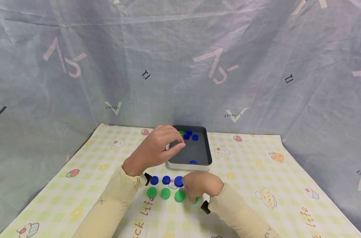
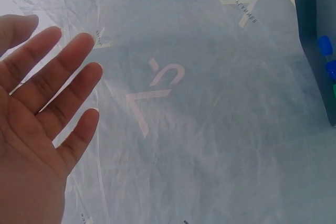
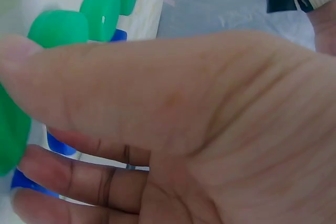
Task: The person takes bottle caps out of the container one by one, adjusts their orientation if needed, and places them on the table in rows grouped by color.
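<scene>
A checked cloth (image 1: 252, 172) with cartoon prints covered the table; a grey printed sheet (image 1: 180, 66) hung behind it.

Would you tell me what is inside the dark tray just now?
The tray holds blue caps and one green cap at its far end, and one blue cap by the near rim. The left hand covers its left edge.

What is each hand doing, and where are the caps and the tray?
left hand: open, fingers straight, raised beside the tray, holding nothing.
right hand: pinches a green cap on the mat.
tray: open, holds blue caps and one green.
blue row: flat on the mat.
green row: flat on the mat.
</scene>
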`<state>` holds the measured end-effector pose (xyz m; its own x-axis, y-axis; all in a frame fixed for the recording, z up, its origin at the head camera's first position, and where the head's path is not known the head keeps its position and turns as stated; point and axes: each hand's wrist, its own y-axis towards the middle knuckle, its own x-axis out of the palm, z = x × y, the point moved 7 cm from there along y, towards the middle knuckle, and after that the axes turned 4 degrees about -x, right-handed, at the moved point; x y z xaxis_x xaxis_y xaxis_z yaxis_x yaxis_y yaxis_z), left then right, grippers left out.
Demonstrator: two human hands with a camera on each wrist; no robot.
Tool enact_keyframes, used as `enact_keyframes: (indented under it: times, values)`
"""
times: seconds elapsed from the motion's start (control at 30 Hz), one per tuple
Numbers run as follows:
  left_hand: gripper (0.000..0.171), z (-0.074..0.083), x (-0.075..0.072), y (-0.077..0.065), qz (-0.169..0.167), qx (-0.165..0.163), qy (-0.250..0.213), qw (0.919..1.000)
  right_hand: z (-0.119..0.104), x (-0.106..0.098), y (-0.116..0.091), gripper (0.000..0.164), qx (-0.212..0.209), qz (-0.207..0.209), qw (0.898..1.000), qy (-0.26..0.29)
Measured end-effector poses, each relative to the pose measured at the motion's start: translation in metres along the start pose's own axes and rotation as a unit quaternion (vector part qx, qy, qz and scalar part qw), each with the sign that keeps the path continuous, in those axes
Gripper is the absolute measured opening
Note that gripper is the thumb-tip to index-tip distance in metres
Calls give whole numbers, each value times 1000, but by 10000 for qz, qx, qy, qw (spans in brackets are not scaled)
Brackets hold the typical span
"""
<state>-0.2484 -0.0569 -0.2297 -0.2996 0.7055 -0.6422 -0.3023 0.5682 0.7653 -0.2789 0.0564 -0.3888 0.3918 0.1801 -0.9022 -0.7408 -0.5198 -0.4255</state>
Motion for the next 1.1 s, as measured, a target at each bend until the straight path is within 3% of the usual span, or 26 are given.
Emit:
enact_keyframes:
  times: [0.3,0.37,0.43,0.5,0.6,0.67,0.87,1.0,1.1]
  values:
    - [8,-1,23,-1,-250,-57,-256,9993,5,-20,-20,28,-549,369,9978,74]
    - [7,-6,34,-1,-346,-286,-357,9984,9,-29,-30,26,-582,526,9967,208]
    - [5,-16,50,-3,-560,-773,-535,9940,15,-41,-42,25,-590,748,9946,421]
    - [5,-32,70,-6,-853,-1496,-700,9826,20,-50,-55,25,-590,932,9919,637]
    - [9,-59,102,-16,-1395,-2604,-785,9521,27,-59,-70,25,-573,1093,9875,979]
    - [13,-75,125,-21,-1828,-2973,-576,9354,29,-62,-76,24,-576,1117,9858,1114]
    - [32,-100,184,-28,-3185,-3030,104,8981,28,-58,-75,23,-622,958,9836,1394]
    - [31,-111,205,-27,-3435,-3174,420,8829,28,-55,-71,21,-654,885,9834,1441]
    - [29,-116,213,-25,-3496,-3198,564,8788,28,-55,-68,21,-687,912,9845,1331]
